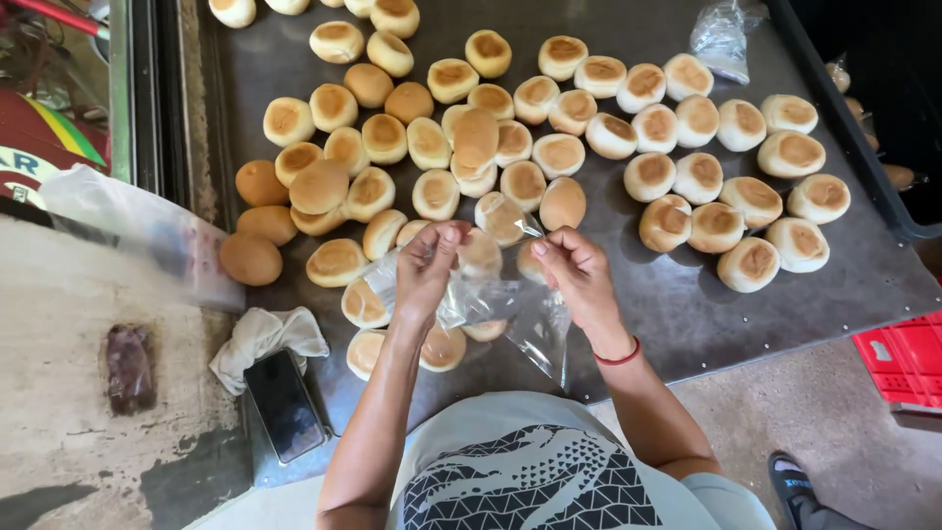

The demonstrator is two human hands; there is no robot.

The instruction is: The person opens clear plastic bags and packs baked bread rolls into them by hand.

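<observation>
Left hand (429,263): fingers pinched the left edge of a clear plastic bag (496,309).
Right hand (577,273): fingers pinched the bag's right edge — a red band sat on the wrist.
Bag: held between both hands, just above the near edge of the dark worktop (687,304).
Buns (549,147): round, browned tops, spread across the worktop beyond the hands.
Phone (285,404): near left, beside a white cloth (265,339).
</observation>
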